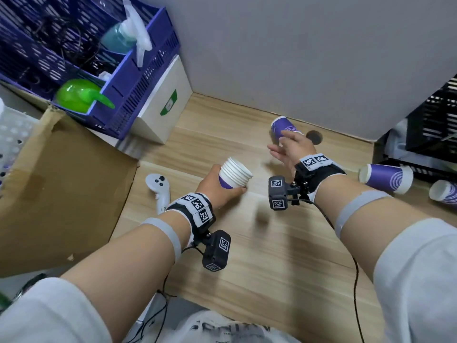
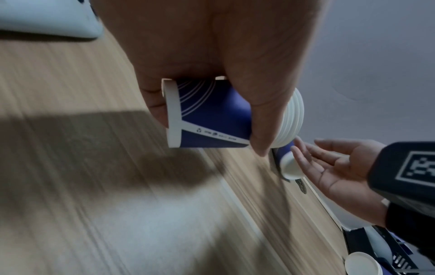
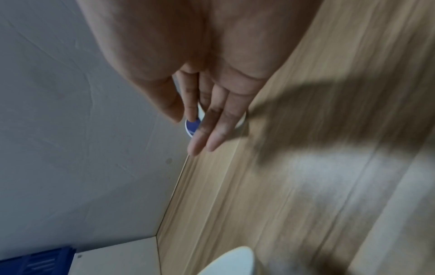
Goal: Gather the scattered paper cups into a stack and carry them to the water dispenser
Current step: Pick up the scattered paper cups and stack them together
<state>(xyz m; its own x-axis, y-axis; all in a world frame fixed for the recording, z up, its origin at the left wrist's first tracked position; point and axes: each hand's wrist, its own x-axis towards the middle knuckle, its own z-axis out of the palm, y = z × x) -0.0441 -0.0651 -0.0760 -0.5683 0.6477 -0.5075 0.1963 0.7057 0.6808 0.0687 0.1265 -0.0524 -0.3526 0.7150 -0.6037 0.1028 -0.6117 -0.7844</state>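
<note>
Fingers and thumb of the left hand (image 1: 214,184) curl round a nested stack of purple-and-white paper cups (image 1: 234,173), held tilted just above the light wooden floor (image 1: 272,256) with the white rims pointing far and to the right. The left wrist view shows the same stack (image 2: 212,115) from its base side, the thumb across the purple wall and the layered rims beyond it.

The right hand (image 1: 290,149) is stretched out with relaxed, nearly straight fingers and holds nothing. It reaches toward a single purple paper cup with a white swirl pattern (image 1: 284,127) that lies on its side at the foot of the grey wall (image 1: 296,58). In the right wrist view the fingertips (image 3: 200,145) lie over that cup (image 3: 191,126); whether they touch it I cannot tell, as the picture is blurred.

Two more purple-and-white cups lie on their sides at the right, one larger in view (image 1: 385,178) and one at the frame's edge (image 1: 444,191), both just beside a black slatted crate (image 1: 435,125).

On the left, a white game controller (image 1: 158,189) rests on the floor near a brown cardboard sheet (image 1: 61,181). Farther left, a purple plastic basket (image 1: 138,78) sits on a white box (image 1: 168,102) and holds a clear spray bottle of blue liquid (image 1: 123,35) and a green plastic scoop (image 1: 79,95).
</note>
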